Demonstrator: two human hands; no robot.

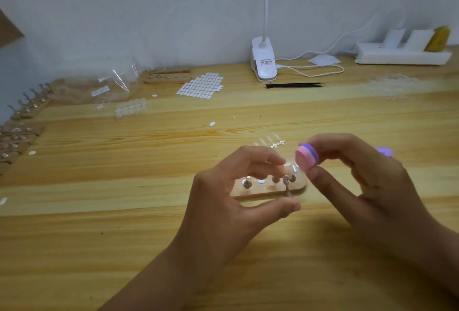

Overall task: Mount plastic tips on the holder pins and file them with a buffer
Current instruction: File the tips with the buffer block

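Note:
A small wooden holder (pixel 263 192) with several metal pins lies on the table in front of me. My left hand (pixel 223 201) pinches one loose pin (pixel 286 187) between thumb and fingers, lifted just above the holder's right end, with a clear plastic tip on its top. My right hand (pixel 367 181) grips a round pink and purple buffer (pixel 306 158) at its fingertips, close to the right of that tip. A strip of clear plastic tips (pixel 269 142) lies just behind the holder.
A sheet of white adhesive tabs (pixel 201 85), black tweezers (pixel 295 85), a clip lamp (pixel 263 62) and a power strip (pixel 402 53) sit at the back. More wooden holders (pixel 167 76) and plastic bags (pixel 99 87) lie far left. A purple object (pixel 384 151) lies behind my right hand.

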